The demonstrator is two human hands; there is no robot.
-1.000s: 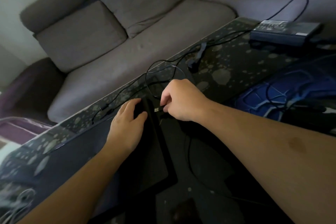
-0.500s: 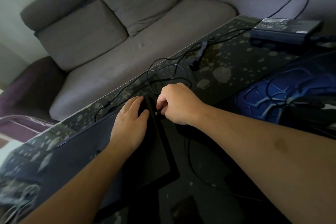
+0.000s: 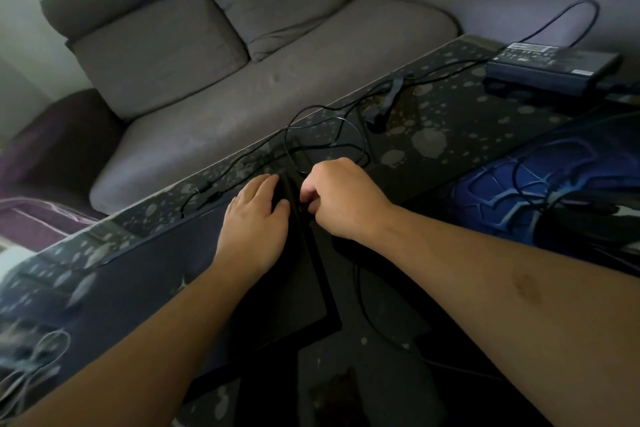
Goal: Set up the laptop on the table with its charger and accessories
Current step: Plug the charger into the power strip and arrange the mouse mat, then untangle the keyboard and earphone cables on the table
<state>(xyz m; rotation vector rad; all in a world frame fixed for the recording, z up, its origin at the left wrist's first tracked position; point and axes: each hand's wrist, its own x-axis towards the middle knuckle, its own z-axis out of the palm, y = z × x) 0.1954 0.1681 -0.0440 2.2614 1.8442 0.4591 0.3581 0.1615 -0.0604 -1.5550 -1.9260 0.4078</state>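
On the speckled tabletop (image 3: 429,135), your left hand (image 3: 256,222) lies flat, fingers relaxed, steadying the closed laptop (image 3: 298,291), while your right hand (image 3: 341,199) pinches a small plug at the laptop's far right edge. Hold the stiff plug body, not its thin, limp cable (image 3: 325,121); the charger brick (image 3: 550,69) sits far right.

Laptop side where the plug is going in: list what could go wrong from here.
1. The right hand hides the plug and the laptop edge is dark, so the connector could miss or enter skewed.
2. Only the left hand, resting flat near that edge, steadies the laptop; a hard push might slide it.
3. The thin cable lies looped beside the right hand and could snag, perhaps tugging the charger brick at the table corner.
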